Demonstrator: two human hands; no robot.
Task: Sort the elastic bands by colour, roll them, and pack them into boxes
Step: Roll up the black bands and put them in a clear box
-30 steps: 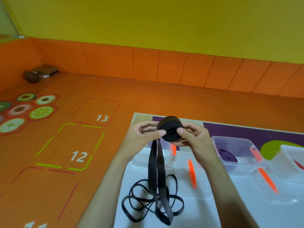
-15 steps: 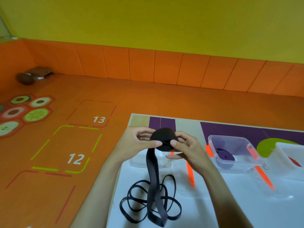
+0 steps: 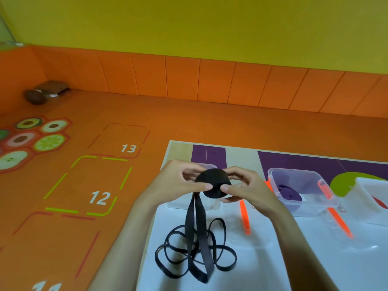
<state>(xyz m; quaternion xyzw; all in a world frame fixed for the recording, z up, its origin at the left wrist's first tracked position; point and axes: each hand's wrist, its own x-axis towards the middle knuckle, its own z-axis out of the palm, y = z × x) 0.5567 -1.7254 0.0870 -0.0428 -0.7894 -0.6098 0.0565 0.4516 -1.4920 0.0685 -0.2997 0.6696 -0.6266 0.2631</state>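
1. The left hand [image 3: 178, 185] and the right hand [image 3: 249, 190] both pinch the black roll [image 3: 213, 182] in the air, likely so it cannot spring open.
2. The loose black band [image 3: 194, 223] hangs down and lies in loops on the white table [image 3: 273, 269]. The loops may tangle.
3. A clear box [image 3: 302, 206] holding a purple roll [image 3: 290, 191] sits to the right, apart.
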